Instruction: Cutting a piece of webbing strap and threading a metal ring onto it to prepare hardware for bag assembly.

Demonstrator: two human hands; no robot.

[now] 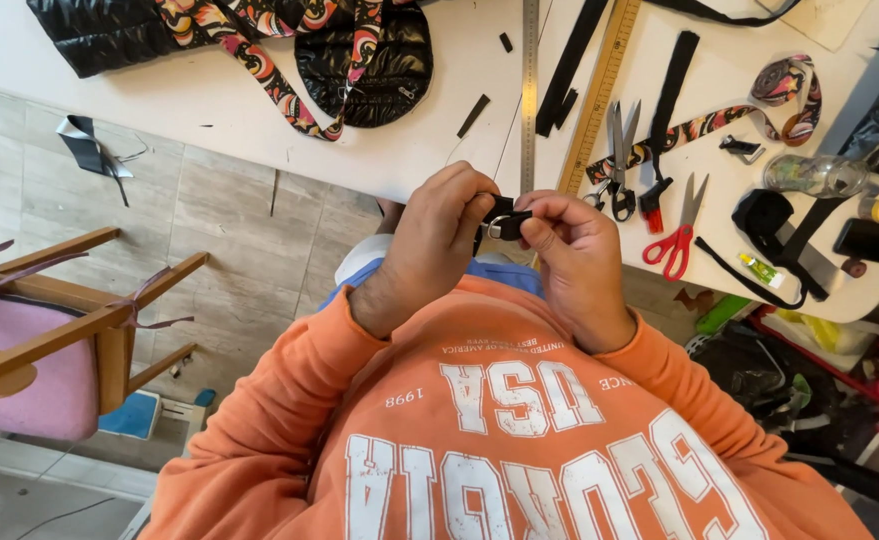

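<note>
Both my hands meet just below the white table's edge (429, 185), over my orange sweatshirt. My left hand (429, 245) and my right hand (574, 250) pinch a short piece of black strap with a metal ring (502, 222) between their fingertips. The strap piece is small and partly hidden by my fingers. Right behind my hands, a steel ruler (529, 90) and a yellow wooden ruler (599, 90) lie on the table.
On the table lie a black quilted bag (369, 60) with a patterned strap (269, 75), grey scissors (619, 160), red scissors (677, 240), black webbing strips (671, 80), a glass jar (809, 175) and a phone (871, 241). A wooden chair with a pink cushion (29, 370) stands left.
</note>
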